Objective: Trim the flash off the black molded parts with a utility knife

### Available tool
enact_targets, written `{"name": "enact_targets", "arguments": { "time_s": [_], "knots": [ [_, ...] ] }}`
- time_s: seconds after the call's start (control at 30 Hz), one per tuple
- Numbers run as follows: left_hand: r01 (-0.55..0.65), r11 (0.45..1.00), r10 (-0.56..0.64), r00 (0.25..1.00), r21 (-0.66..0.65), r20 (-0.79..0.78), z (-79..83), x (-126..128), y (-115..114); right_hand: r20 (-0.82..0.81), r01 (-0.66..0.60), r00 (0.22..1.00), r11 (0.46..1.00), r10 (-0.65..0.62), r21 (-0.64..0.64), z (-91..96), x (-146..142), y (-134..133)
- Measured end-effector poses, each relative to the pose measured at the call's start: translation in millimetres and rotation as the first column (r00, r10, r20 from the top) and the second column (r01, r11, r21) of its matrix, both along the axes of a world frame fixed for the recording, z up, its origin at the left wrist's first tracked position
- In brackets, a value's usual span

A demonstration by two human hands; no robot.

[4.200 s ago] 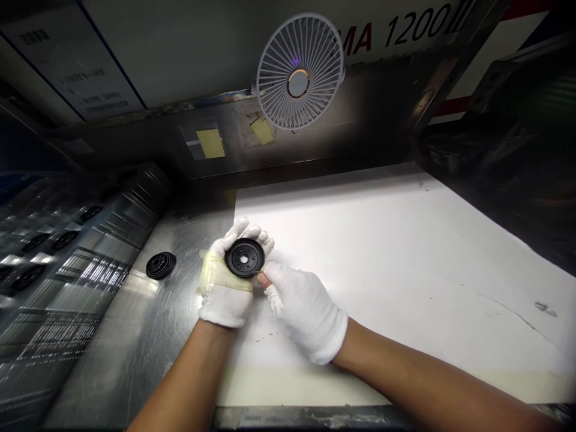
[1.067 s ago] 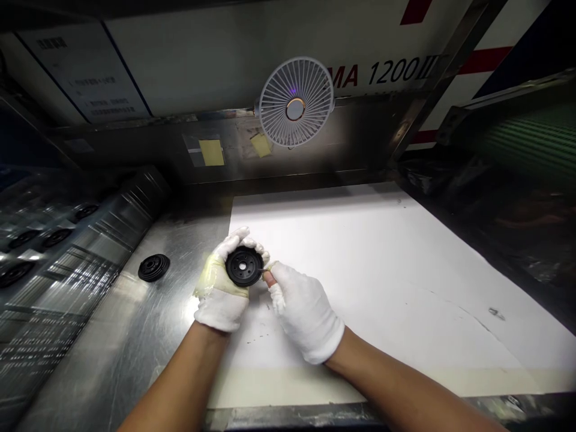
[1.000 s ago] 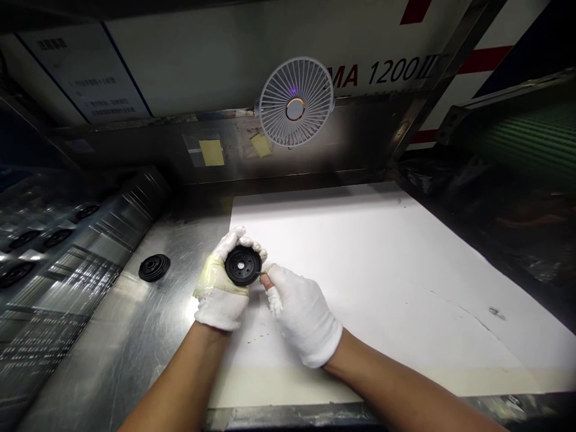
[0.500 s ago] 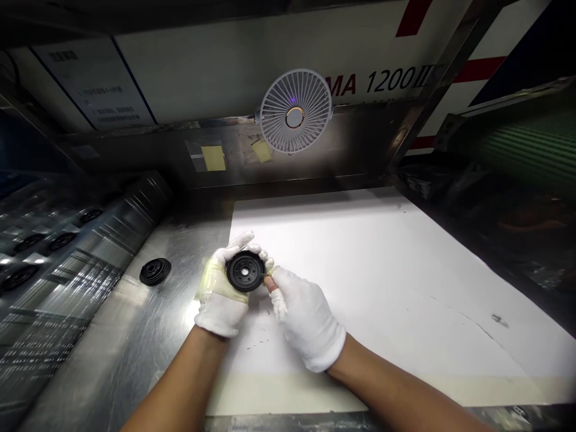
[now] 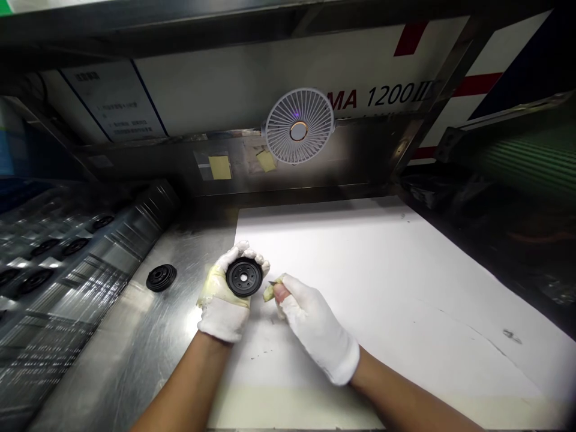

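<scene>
My left hand [image 5: 224, 300], in a white glove with yellow tape around the palm, is closed on a black round disc [image 5: 244, 277]. The disc has a pale centre hole with several small holes around it, and its flat face is turned up. To its right my gloved right hand [image 5: 310, 318] pinches a small blade [image 5: 272, 282], of which only the dark pointed tip shows. The bare thumb tip presses on it, beside yellow tape on a finger. Blade and disc are a little apart. Another black ridged disc [image 5: 161, 278] lies on the metal table, left of my left hand.
Stacked clear plastic trays [image 5: 112, 240] with several black discs stand at the left. White paper [image 5: 382, 288] covers much of the metal tabletop [image 5: 121, 342]. A round fan [image 5: 299, 126] is at the back panel, near yellow notes [image 5: 219, 167]. Green ribbed material [image 5: 517, 141] is at the right.
My right hand has drawn away from the disc, down and to the right, so the blade tip no longer touches its rim. My left hand keeps hold of the disc. The view has tilted slightly.
</scene>
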State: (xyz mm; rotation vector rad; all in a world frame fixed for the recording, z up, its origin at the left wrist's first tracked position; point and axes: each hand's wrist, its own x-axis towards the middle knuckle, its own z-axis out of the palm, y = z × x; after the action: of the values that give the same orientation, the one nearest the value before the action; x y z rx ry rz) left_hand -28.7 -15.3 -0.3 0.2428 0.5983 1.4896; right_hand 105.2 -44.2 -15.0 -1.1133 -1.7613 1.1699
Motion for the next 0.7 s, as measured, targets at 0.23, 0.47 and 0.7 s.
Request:
{"name": "enact_targets", "arguments": {
  "time_s": [0.23, 0.47, 0.7],
  "knots": [
    [-0.015, 0.997, 0.016, 1.000, -0.081, 0.012, 3.5, -3.9, 1.8, -0.391, 0.070, 0.909, 0.976, -0.147, -0.205, 0.7, 9.6, 9.2],
    [-0.144, 0.987, 0.134, 0.982, -0.067, -0.135, -1.3, -6.2, -1.0, -0.560, 0.121, 0.784, 0.950, -0.269, -0.286, 4.0, 5.1, 5.5],
    [-0.201, 0.951, 0.168, 0.974, -0.236, -0.154, 0.7, -11.5, 8.3, -0.750, 0.147, 0.500, 0.896, -0.433, -0.419, 18.2, 12.7, 2.0]
  ]
}}
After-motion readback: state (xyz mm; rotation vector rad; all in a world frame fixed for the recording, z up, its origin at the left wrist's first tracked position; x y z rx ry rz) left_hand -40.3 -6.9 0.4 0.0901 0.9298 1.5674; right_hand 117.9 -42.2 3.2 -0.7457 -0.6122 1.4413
